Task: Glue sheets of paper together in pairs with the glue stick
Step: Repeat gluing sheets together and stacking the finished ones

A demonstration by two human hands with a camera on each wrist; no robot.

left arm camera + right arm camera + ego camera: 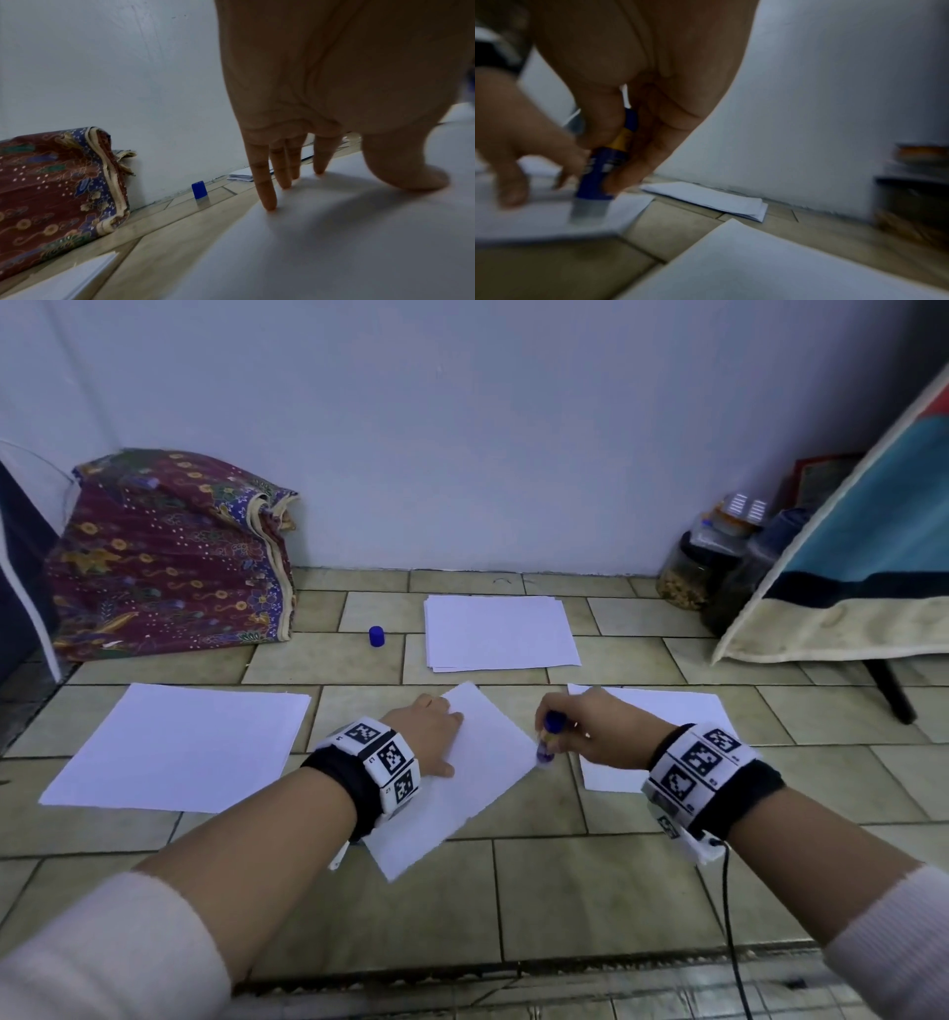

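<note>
The glue stick stands tip-down on the right edge of the tilted middle sheet, gripped by the curled right hand. The left hand presses that sheet's left side with straight fingers. The blue cap stands on the floor beyond it.

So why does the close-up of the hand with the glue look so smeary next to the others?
Right wrist view: motion blur smears the right hand and glue stick. Left wrist view: sharper, the left hand casting a soft shadow on the sheet. Head view: wide-angle bending at the edges.
</note>
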